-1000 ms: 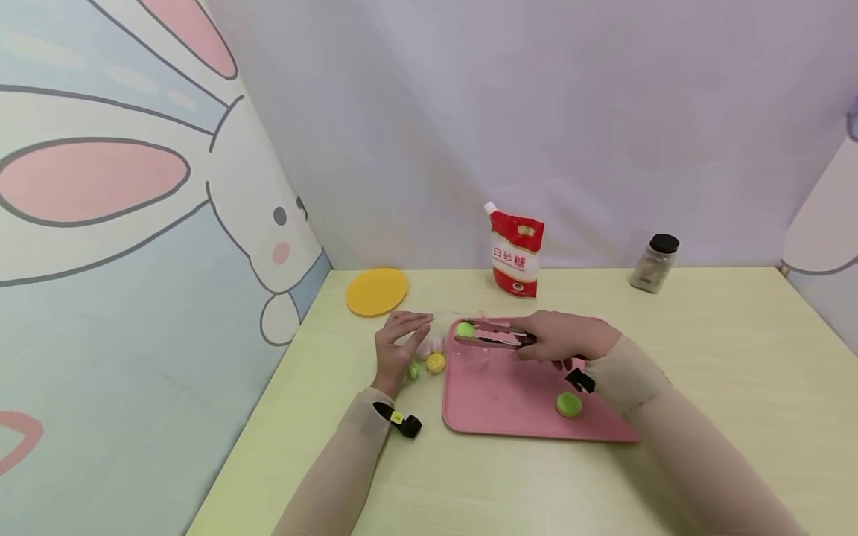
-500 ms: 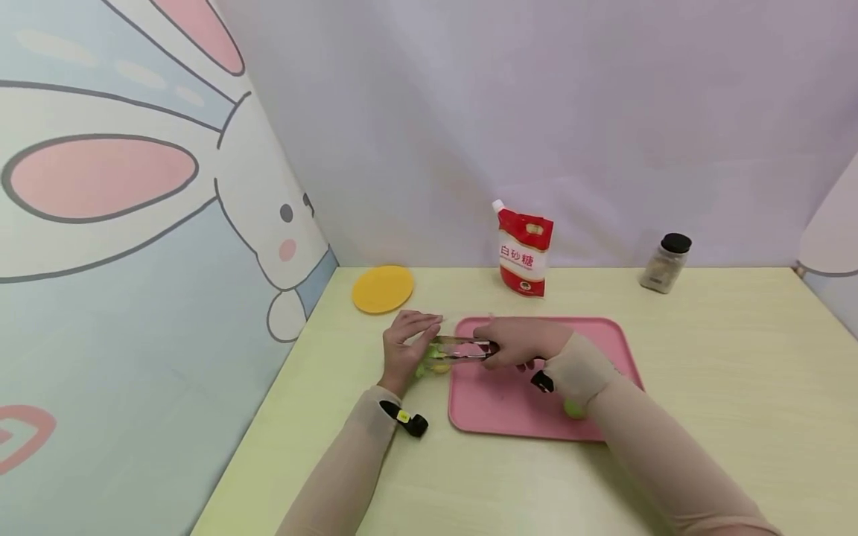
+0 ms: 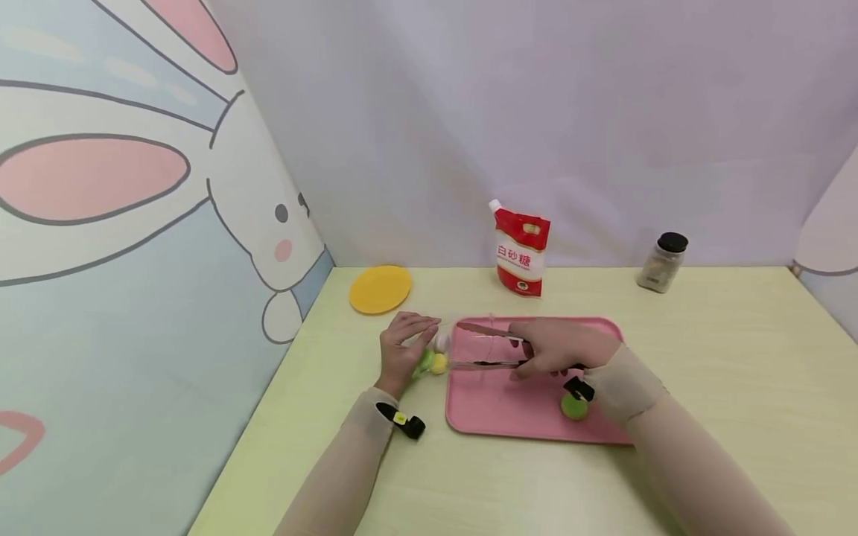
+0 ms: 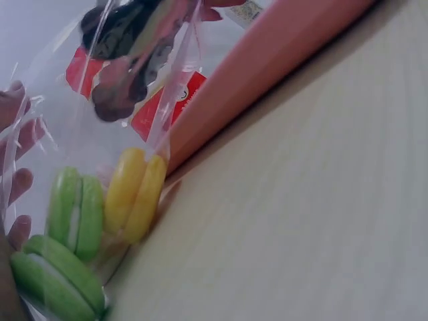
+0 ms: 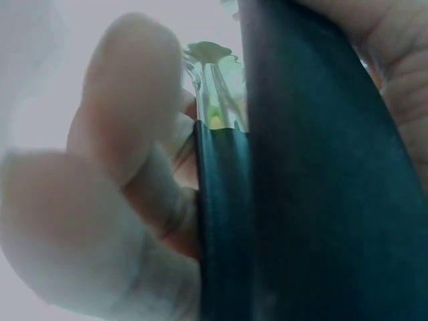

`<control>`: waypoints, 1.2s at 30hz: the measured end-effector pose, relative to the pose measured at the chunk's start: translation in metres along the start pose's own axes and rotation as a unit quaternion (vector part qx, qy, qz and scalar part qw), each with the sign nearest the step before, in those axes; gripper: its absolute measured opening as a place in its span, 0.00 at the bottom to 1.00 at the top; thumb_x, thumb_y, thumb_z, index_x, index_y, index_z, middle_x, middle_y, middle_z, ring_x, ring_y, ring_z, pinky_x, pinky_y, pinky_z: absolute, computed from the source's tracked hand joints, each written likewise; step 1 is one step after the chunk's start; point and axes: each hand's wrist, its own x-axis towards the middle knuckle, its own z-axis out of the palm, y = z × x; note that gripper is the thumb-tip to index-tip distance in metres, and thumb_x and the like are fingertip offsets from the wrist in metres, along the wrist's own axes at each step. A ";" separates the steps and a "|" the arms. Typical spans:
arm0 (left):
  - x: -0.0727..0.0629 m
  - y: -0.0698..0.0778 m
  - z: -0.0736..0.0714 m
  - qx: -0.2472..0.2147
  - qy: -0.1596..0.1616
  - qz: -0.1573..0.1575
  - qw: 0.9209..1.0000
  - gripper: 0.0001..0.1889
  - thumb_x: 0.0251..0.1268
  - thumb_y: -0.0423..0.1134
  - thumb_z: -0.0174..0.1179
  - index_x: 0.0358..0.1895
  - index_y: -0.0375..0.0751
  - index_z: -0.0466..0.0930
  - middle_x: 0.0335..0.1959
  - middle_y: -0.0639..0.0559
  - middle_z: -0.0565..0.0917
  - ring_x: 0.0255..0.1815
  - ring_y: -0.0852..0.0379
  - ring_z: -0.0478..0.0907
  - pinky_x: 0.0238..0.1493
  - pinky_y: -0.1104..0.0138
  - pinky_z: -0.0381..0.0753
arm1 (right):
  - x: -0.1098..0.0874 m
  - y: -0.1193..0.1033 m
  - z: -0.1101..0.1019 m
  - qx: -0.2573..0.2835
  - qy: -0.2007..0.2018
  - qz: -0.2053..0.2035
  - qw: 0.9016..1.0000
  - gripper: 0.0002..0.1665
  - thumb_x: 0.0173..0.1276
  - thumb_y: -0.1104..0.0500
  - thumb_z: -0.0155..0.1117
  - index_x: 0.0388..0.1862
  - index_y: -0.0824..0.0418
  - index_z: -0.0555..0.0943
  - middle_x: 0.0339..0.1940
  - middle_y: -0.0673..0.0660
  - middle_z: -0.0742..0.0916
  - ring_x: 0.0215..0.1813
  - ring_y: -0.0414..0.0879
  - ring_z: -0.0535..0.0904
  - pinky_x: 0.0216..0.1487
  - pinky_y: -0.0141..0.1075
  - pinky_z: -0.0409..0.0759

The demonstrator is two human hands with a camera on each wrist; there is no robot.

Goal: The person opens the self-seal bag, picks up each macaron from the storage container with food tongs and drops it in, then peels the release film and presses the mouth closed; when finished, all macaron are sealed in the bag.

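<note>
Gripping newly parted tongs [image 3: 494,365], my right fingers [image 5: 130,93] have apparently bagged a green macaron [image 4: 90,214]; left fingers [image 3: 414,322] pinch the plastic bag [image 4: 73,144].

Yellow disc [image 3: 380,289], red pouch [image 3: 521,251], lidded jar [image 3: 662,263]

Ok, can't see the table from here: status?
Right fingers grip tongs, spread and empty. Left fingers hold clear bag, macarons inside. One green macaron on pink tray. Nothing visibly blocking.
</note>
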 end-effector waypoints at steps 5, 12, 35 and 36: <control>0.002 0.003 -0.001 0.000 0.000 -0.010 1.000 0.08 0.53 0.18 0.70 0.38 0.26 0.88 0.35 0.37 0.89 0.39 0.43 0.81 0.50 0.62 0.78 | -0.024 0.011 -0.006 -0.011 0.021 -0.011 1.000 0.32 0.58 0.41 0.77 0.51 0.59 0.75 0.32 0.51 0.81 0.20 0.43 0.77 0.22 0.40 0.80; -0.009 -0.018 0.002 0.003 -0.001 -0.017 1.000 0.07 0.54 0.20 0.70 0.37 0.27 0.88 0.35 0.38 0.89 0.38 0.42 0.81 0.48 0.64 0.78 | -0.059 0.020 -0.017 -0.014 0.050 -0.016 0.999 0.31 0.59 0.43 0.77 0.53 0.56 0.75 0.34 0.47 0.82 0.21 0.42 0.78 0.22 0.38 0.79; -0.013 -0.023 0.002 -0.006 0.008 -0.013 1.000 0.08 0.54 0.19 0.70 0.38 0.28 0.89 0.34 0.40 0.89 0.38 0.43 0.81 0.48 0.64 0.78 | -0.154 0.092 -0.004 0.059 0.039 0.012 0.997 0.30 0.63 0.47 0.75 0.54 0.59 0.72 0.33 0.50 0.80 0.16 0.38 0.74 0.16 0.36 0.77; -0.013 -0.023 0.002 -0.006 0.008 -0.012 1.000 0.08 0.54 0.19 0.70 0.38 0.28 0.89 0.34 0.40 0.89 0.38 0.44 0.81 0.48 0.64 0.78 | -0.155 0.093 -0.002 0.070 0.030 0.007 0.997 0.29 0.62 0.49 0.75 0.55 0.59 0.72 0.33 0.50 0.80 0.17 0.38 0.75 0.17 0.36 0.77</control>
